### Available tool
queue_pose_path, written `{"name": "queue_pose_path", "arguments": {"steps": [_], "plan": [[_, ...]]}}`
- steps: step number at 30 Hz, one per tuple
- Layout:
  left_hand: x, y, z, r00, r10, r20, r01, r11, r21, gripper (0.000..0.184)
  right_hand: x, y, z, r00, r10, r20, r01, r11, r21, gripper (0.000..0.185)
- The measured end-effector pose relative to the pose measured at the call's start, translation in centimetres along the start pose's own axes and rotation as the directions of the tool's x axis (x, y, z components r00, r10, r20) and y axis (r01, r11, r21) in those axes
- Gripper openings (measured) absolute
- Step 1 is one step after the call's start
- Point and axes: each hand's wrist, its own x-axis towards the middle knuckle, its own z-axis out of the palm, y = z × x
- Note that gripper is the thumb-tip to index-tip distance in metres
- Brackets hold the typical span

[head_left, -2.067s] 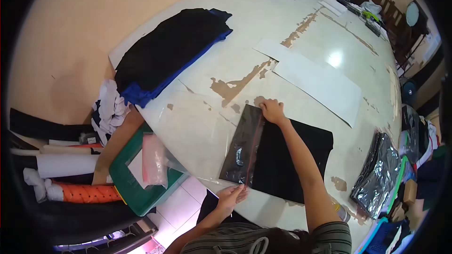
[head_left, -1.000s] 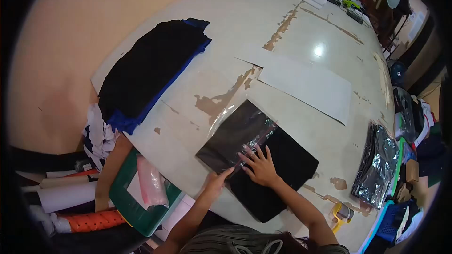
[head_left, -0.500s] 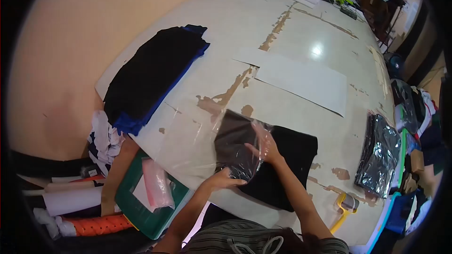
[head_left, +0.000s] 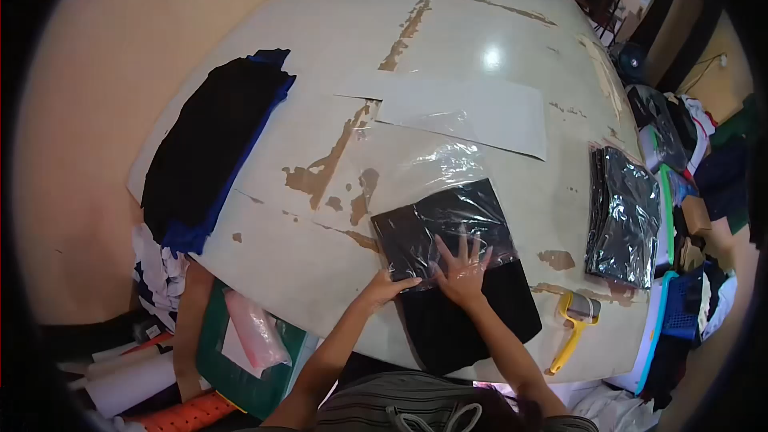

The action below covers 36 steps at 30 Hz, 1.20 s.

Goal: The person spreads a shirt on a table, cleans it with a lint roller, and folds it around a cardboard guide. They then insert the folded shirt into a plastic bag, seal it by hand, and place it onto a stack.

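A folded black garment [head_left: 472, 324] lies at the near edge of the table, its far part inside a clear plastic bag [head_left: 448, 164]. The bag's far end spreads loose and wrinkled beyond the cloth. My right hand [head_left: 462, 272] presses flat on the bag near its opening, fingers spread. At the bag's left corner my left hand [head_left: 390, 286] pinches the plastic edge between thumb and fingers.
A pile of black and blue cloth [head_left: 212, 144] lies at the left. On the right are stacked bagged black garments [head_left: 626, 220] and a yellow-handled roller [head_left: 570, 344]. White paper [head_left: 504, 116] lies beyond the bag. A green bin [head_left: 212, 344] stands below the left edge.
The bag and garment have turned, so the bag's loose end now points away from me. My right hand came out from inside the bag and lies on top. The view has shifted right.
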Motion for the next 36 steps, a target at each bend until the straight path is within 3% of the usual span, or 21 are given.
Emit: {"name": "queue_pose_path", "arguments": {"steps": [2, 4, 7, 10, 12, 13, 18, 22, 24, 25, 28, 29, 30, 31, 32, 34, 36], "plan": [[-0.4, 0.3, -0.1, 0.999, 0.045, 0.015, -0.045, 0.999, 0.020, 0.033, 1.8, -0.1, 1.4, 0.999, -0.039, -0.020, 0.038, 0.999, -0.022, 0.056], [-0.3, 1.6, -0.4, 0.995, -0.104, 0.004, 0.103, 0.993, 0.059, 0.032, 4.1, -0.2, 2.5, 0.999, -0.040, 0.012, 0.041, 0.994, -0.097, 0.057], [0.0, 1.8, -0.9, 0.995, -0.100, -0.019, 0.101, 0.993, 0.061, 0.027, 7.1, 0.0, 4.3, 1.000, -0.030, -0.009, 0.028, 0.993, -0.119, 0.055], [-0.1, 1.6, -1.6, 0.996, -0.083, 0.017, 0.080, 0.991, 0.105, 0.023, 10.3, -0.4, 4.5, 0.980, -0.026, -0.196, 0.003, 0.993, -0.117, 0.052], [-0.8, 2.2, -0.5, 0.998, -0.062, -0.012, 0.061, 0.997, -0.050, 0.021, 12.2, -0.4, 5.0, 0.959, 0.009, -0.283, -0.043, 0.993, -0.113, 0.052], [-0.6, 1.8, -0.7, 0.998, -0.055, -0.034, 0.054, 0.998, -0.039, 0.023, 12.8, -0.4, 4.9, 0.959, 0.013, -0.284, -0.044, 0.994, -0.105, 0.052], [-0.7, 0.8, -0.9, 0.996, 0.009, -0.085, -0.015, 0.997, -0.070, 0.027, 13.2, -0.7, 4.1, 0.977, 0.092, -0.192, -0.119, 0.984, -0.133, 0.052], [-2.3, 1.4, -2.4, 0.994, -0.104, -0.035, 0.101, 0.993, -0.060, 0.028, 10.2, -1.0, 4.1, 0.978, 0.111, -0.177, -0.128, 0.988, -0.087, 0.054], [-3.9, 1.0, -3.8, 0.980, -0.157, 0.122, 0.159, 0.987, -0.006, 0.029, 6.9, -1.7, 2.8, 0.989, 0.133, -0.059, -0.133, 0.991, 0.005, 0.059], [-5.0, 1.0, -4.2, 0.975, -0.184, 0.126, 0.178, 0.982, 0.060, 0.029, 4.9, -2.0, 1.9, 0.991, 0.135, 0.011, -0.135, 0.990, 0.033, 0.061], [-6.9, -1.6, -6.2, 0.958, -0.266, 0.105, 0.259, 0.963, 0.074, 0.029, -0.5, -2.7, -0.1, 0.993, -0.072, 0.092, 0.047, 0.967, 0.251, 0.065], [-7.3, -1.6, -6.2, 0.954, -0.276, 0.113, 0.268, 0.960, 0.080, 0.029, -2.0, -3.6, -0.3, 0.976, -0.129, 0.174, 0.086, 0.968, 0.234, 0.065], [-7.7, -1.5, -5.7, 0.969, -0.239, 0.067, 0.242, 0.970, -0.037, 0.030, -3.4, -4.5, -0.2, 0.949, -0.181, 0.256, 0.125, 0.968, 0.219, 0.066], [-8.2, -1.3, -5.4, 0.978, -0.208, 0.018, 0.208, 0.966, -0.153, 0.032, -4.2, -5.8, 0.2, 0.958, -0.234, 0.165, 0.209, 0.965, 0.158, 0.066], [-8.2, -0.8, -5.4, 0.959, -0.281, -0.023, 0.280, 0.959, -0.055, 0.032, -4.3, -6.8, 0.6, 0.960, -0.186, 0.209, 0.155, 0.976, 0.156, 0.065], [-7.5, -0.8, -5.6, 0.975, -0.222, -0.007, 0.221, 0.974, -0.046, 0.031, -2.8, -8.9, 1.0, 0.952, -0.097, 0.291, 0.075, 0.994, 0.085, 0.062], [-6.8, -1.2, -6.1, 0.988, -0.150, -0.023, 0.150, 0.989, 0.008, 0.028, -1.1, -9.8, 3.2, 0.992, -0.044, 0.115, 0.042, 0.999, 0.023, 0.059]]}}
